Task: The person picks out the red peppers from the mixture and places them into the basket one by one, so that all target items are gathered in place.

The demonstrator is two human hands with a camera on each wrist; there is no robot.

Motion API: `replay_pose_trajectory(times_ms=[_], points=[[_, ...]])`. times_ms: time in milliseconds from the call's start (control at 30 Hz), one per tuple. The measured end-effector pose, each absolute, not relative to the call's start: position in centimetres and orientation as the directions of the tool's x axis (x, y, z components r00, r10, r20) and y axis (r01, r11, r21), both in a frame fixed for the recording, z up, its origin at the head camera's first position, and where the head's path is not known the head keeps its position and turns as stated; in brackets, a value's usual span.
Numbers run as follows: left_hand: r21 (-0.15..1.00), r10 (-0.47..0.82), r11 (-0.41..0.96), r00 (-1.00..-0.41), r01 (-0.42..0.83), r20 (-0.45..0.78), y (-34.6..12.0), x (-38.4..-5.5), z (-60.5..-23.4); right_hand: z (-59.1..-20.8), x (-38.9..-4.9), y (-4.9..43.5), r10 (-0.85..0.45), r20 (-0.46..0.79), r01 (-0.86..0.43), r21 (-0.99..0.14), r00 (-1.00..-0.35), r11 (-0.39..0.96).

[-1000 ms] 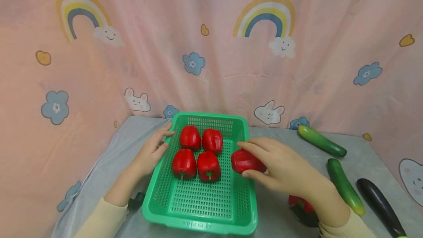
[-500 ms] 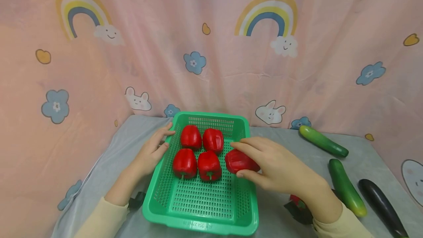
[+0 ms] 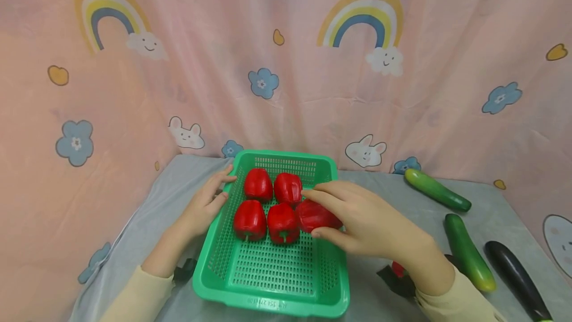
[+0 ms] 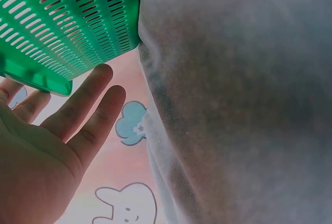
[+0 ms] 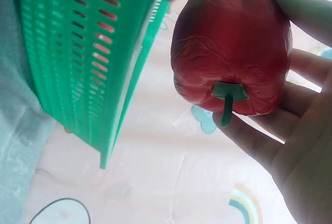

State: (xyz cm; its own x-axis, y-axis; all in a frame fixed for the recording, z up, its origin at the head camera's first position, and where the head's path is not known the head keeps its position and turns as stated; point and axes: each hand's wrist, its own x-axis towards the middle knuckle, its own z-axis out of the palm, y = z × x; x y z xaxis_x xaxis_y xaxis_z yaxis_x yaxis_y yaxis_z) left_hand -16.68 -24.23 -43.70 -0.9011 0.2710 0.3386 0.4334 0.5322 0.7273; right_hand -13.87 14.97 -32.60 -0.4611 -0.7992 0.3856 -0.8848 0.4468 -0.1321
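Over the basket (image 3: 270, 305), a probably light pepper (image 3: 314, 216) is held, sensibly by its sides, in the right grip (image 3: 366, 217), left grip (image 3: 203, 208) relaxed.

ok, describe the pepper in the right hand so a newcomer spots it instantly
In the head view, find the green basket in the lower middle. Over its right half, the right hand grips a red pepper, just right of four red peppers grouped two by two. Unlike those neighbours, it has fingers and thumb around it.
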Motion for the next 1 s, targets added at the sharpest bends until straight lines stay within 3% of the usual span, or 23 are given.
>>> replay_pose_trajectory(times_ms=[333,1000], points=[[0.723,0.273,0.538,-0.902,0.432,0.335,-24.3,-16.6,-43.5,-32.1,-14.1,13.1,-0.83,0.392,-0.916,-0.121,-0.397,0.382],[0.724,0.267,0.543,-0.905,0.425,0.33,-24.3,-16.8,-43.6,-31.5,-14.5,9.9,-0.871,0.344,-0.936,-0.119,-0.351,0.33]])
